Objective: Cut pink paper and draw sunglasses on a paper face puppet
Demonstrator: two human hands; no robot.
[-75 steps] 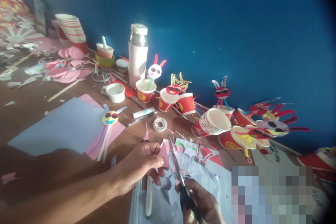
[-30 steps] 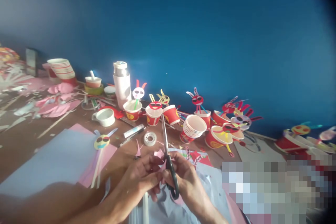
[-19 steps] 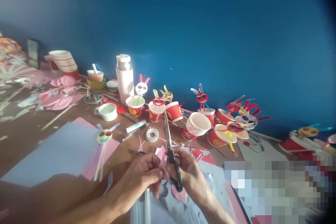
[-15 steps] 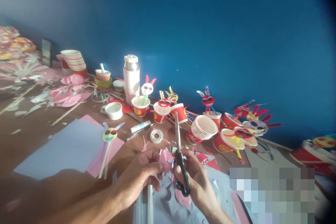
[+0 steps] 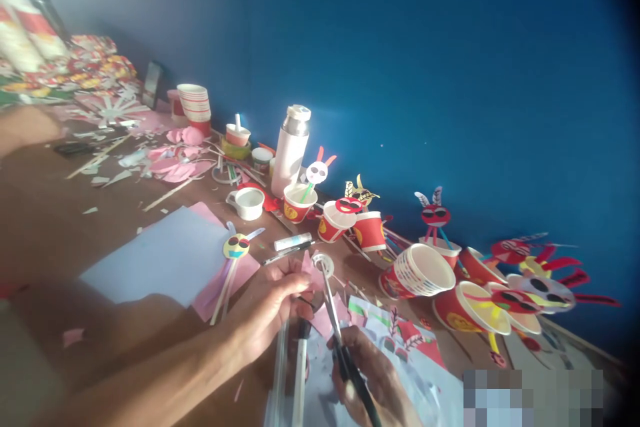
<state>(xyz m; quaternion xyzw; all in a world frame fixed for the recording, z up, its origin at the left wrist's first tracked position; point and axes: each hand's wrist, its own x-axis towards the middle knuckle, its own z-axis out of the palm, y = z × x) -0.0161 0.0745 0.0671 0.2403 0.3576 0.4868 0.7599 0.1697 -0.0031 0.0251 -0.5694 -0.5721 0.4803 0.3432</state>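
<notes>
My left hand (image 5: 280,297) pinches a piece of pink paper (image 5: 313,271) between thumb and fingers. Black-handled scissors (image 5: 333,310) are gripped in my right hand (image 5: 367,367), their blades pointing up towards the pink paper and overlapping the white tape roll (image 5: 323,263) in view. Whether the blades touch the paper I cannot tell. Below my hands lie pale blue sheets (image 5: 320,373) with scraps on them, and a marker-like stick (image 5: 300,373). Left of my left hand is a paper puppet with a yellow face (image 5: 236,246) on straws, lying on a light blue sheet (image 5: 160,253).
Red paper cups with paper-faced figures (image 5: 300,203) line the blue wall, beside a stack of cups (image 5: 413,273) and a white bottle (image 5: 290,153). Pink scraps (image 5: 180,167) and a white cup (image 5: 249,203) lie further left. Another person's arm (image 5: 30,130) shows at the left edge.
The view has swung left. My right hand and the scissors have drawn down and away from the left hand, which still pinches pink paper. Another person's arm has come into view at left.
</notes>
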